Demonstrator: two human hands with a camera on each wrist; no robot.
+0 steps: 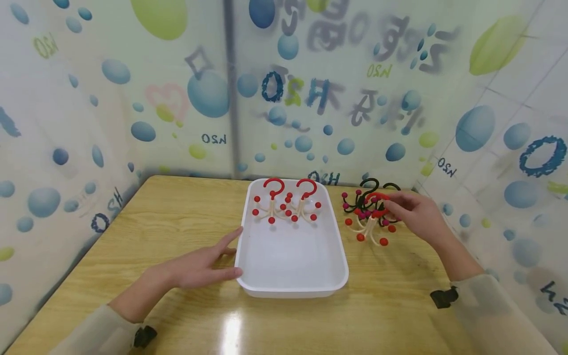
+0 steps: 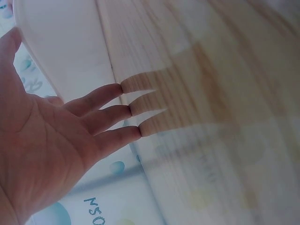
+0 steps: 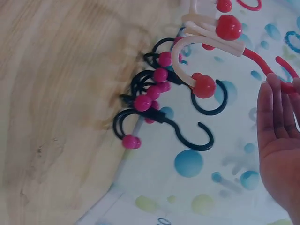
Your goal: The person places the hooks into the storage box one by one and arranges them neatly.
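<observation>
My right hand (image 1: 414,217) grips the red hook end of a claw-shaped hanger (image 1: 370,226) with cream arms and red ball tips. Its arms hang downward, to the right of a white tray (image 1: 290,268). Two similar red-and-cream hangers (image 1: 272,207) stand side by side at the tray's far end, their hooks upward. Beside the tray's left wall is my left hand (image 1: 195,270), with spread fingers; thumb and index fingertip are right at the rim. Black hangers with pink ball tips (image 3: 152,114) stand behind the held one, partly hidden by it in the head view.
The wooden table (image 1: 186,212) reaches back to a wall sheet (image 1: 177,133) printed with blue and green bubbles. More printed sheets rise at both sides. Black bands (image 1: 145,336) are on both wrists.
</observation>
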